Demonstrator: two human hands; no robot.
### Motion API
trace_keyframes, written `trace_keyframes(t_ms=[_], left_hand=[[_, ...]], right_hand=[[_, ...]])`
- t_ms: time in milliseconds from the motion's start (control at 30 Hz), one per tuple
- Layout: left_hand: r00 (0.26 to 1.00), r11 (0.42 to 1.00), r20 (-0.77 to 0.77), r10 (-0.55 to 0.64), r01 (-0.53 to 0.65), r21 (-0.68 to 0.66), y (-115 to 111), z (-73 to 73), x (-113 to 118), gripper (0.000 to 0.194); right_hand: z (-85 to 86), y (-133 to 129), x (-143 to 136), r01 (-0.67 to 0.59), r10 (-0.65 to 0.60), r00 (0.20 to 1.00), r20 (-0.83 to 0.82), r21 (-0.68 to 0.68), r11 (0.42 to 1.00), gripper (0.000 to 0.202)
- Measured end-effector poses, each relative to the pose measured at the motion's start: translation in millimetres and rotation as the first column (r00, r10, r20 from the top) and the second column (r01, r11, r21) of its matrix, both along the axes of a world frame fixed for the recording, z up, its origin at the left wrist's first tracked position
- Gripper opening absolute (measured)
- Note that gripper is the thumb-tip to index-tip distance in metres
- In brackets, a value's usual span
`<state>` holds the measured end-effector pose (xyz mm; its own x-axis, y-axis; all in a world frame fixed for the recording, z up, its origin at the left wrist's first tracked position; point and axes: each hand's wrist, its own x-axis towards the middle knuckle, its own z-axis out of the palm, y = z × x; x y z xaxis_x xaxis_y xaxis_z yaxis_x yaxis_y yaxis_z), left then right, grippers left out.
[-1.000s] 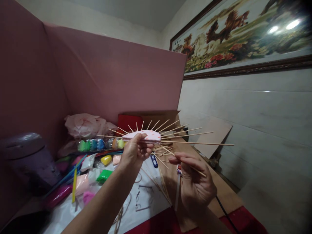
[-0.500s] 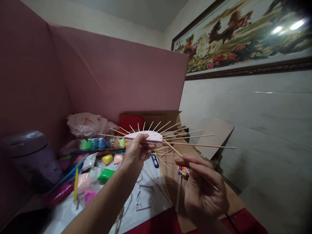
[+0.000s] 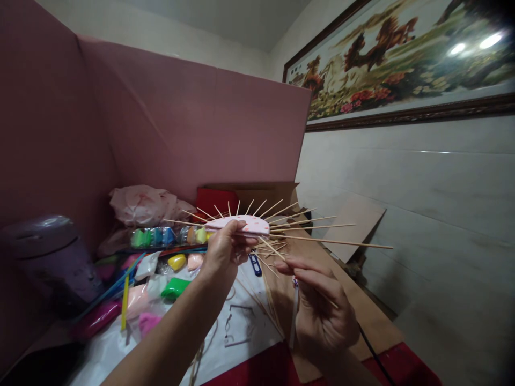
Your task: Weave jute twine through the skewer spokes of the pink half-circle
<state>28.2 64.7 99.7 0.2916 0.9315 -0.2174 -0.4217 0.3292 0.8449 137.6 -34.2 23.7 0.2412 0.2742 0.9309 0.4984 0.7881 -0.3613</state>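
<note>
In the middle of the head view my left hand pinches a pale pink, spotted half-round piece, thumb on top and fingers below. Thin wooden sticks fan outward from its curved edge, several of them long on the right side. Lower right, my right hand is closed on another thin wooden stick between thumb and fingers. That stick's far tip lies close to the piece's right underside; I cannot tell whether it touches. More loose sticks lie on the table beneath.
Bagged coloured clay, including a green pack, covers the left of the table. A yellow strip and a blue cutter-like tool lie there too. A lilac flask stands far left. Cardboard lies at the right.
My right hand has moved left with its stick, whose tip is now nearer the underside of the half-round piece. My left hand has hardly shifted.
</note>
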Motion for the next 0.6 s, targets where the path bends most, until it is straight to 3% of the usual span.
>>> trace_keyframes(t_ms=[600], left_hand=[[1.0, 1.0, -0.004, -0.009, 0.009, -0.014, 3.8, -2.1, -0.6, 0.015]], right_hand=[[3.8, -3.2, -1.5, 0.02, -0.019, 0.986, -0.168, 0.001, 1.0, 0.026]])
